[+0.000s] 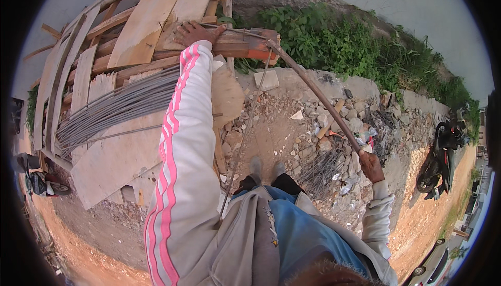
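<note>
The person's right hand has its fingers wrapped firmly around the near end of a long brown pipe. The pipe's long axis slants from that grip toward the far left, so nearly all of it lies far and left of the right fingers. Its far end meets a thin metal rod at the right end of a timber with an orange-red patch.

The left hand lies palm down at the left of the timber, fingers spread and closed around nothing visible; the pipe's far end is to its right, making this the nearer hand to that joint. A thin length of metal runs between the two along the timber. From the joint the rod slopes near and slightly left, passing beside the person's feet; whether both lengths are one piece cannot be told.

Left of the sleeve lies a bundle of grey rods.
</note>
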A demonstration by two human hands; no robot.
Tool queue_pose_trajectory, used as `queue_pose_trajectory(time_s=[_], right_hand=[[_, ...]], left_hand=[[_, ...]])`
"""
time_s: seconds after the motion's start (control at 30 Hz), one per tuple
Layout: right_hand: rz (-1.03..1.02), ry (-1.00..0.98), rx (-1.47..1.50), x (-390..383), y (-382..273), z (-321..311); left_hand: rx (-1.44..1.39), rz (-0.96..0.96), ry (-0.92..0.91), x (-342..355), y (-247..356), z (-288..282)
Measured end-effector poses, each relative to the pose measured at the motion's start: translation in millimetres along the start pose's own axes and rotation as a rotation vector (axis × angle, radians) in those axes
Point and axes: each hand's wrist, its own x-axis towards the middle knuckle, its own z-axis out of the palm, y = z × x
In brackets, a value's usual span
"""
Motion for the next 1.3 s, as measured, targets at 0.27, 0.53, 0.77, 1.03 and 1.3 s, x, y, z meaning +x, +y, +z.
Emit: queue_pose_trajectory(time_s=[0.27, 0.53, 0.77, 1.03, 1.3], right_hand=[[-0.165, 0.125, -0.061, -13, 20, 38], [-0.021, 0.038, 0.011, -19, 22, 56], [0.053, 0.018, 0.145, -39, 15, 86], [0.086, 0.059, 0.155, -53, 7, 108], [0.096, 0.057, 0.209, -63, 12, 121]], left_hand=[[0.047, -0.022, -0.074, -5, 3, -15], [-0.015, 0.019, 0.007, -3, 0, -2], [-0.014, 0.035, 0.046, -1, -2, 6], [-0.019, 0.042, 0.092, 2, -5, 14], [0.006, 0.032, 0.076, 0, 0, 11]])
